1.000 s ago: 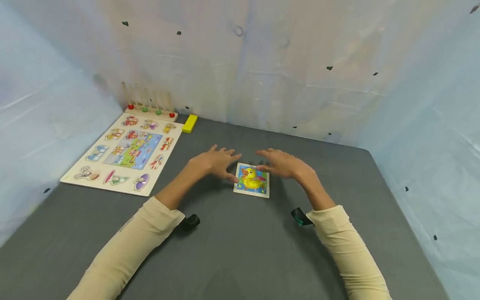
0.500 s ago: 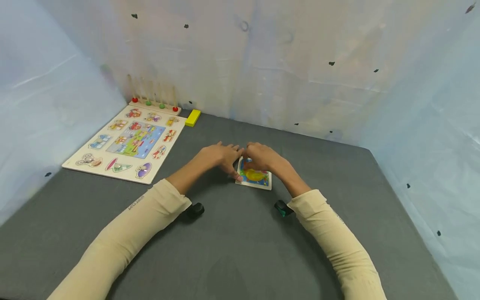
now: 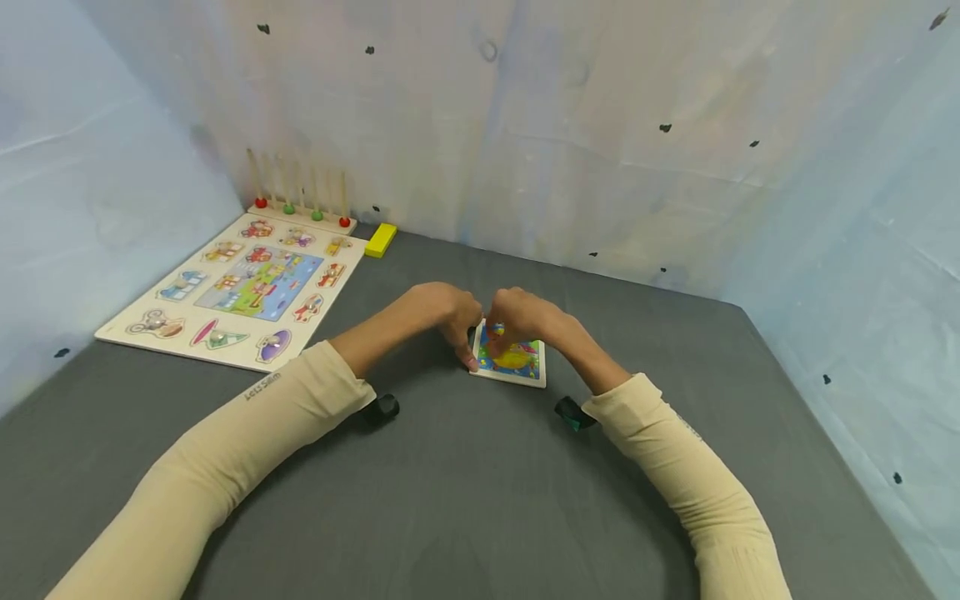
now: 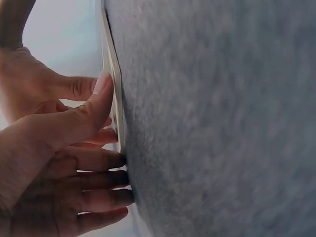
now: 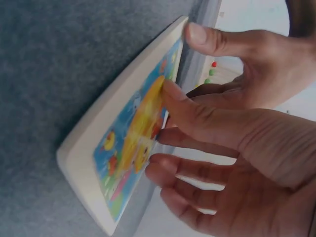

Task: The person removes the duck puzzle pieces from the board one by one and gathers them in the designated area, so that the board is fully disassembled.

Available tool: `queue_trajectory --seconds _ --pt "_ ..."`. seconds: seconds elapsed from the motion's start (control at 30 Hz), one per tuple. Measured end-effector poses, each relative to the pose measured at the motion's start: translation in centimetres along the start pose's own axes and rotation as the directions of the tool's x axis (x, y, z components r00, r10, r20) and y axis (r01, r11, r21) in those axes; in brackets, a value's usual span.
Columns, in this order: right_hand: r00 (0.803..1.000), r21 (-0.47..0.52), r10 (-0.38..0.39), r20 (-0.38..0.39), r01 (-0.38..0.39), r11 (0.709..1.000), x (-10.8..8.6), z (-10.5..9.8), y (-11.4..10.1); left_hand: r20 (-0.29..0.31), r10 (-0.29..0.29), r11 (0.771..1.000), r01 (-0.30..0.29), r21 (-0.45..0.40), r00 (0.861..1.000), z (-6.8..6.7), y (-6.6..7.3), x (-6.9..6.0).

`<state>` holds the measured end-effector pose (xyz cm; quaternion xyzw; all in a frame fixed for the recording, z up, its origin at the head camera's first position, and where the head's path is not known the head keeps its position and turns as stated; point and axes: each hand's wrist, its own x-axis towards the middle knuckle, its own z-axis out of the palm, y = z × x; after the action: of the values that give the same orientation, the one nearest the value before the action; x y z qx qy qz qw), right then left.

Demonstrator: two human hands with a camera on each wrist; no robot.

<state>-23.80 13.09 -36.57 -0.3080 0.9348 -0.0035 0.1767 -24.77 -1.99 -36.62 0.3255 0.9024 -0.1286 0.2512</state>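
A small square jigsaw puzzle (image 3: 528, 367) with a yellow duck on blue and a pale wooden border lies flat on the grey table. My left hand (image 3: 454, 320) grips its left side, thumb at the near-left corner. In the left wrist view the left thumb (image 4: 103, 91) rests against the puzzle's edge (image 4: 112, 54), with fingertips close to the tabletop. Bent over the duck picture (image 5: 140, 128) is my right hand (image 3: 521, 317). Its thumb (image 5: 175, 96) touches the yellow duck, its curled fingers opposite at the picture. Whether a single piece is raised cannot be seen.
A large wooden knob puzzle board (image 3: 187, 346) lies on the left. Behind it stands a pegged rack (image 3: 300, 217) with red and green beads, beside a yellow block (image 3: 381, 240). Pale plastic sheeting (image 3: 555, 167) walls the table's back and sides.
Both hands have come down onto the duck puzzle from above it. The left hand now grips its left side, and the right fingers have curled onto the picture. The puzzle has hardly moved.
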Motion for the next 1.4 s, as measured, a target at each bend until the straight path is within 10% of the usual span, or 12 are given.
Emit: queue_trajectory --seconds 1.4 --pt "0.990 0.119 0.004 -0.142 0.013 0.993 0.7 1.0 0.9 0.061 0.013 1.000 -0.013 0.002 0.998 -0.5 -0.6 0.0"
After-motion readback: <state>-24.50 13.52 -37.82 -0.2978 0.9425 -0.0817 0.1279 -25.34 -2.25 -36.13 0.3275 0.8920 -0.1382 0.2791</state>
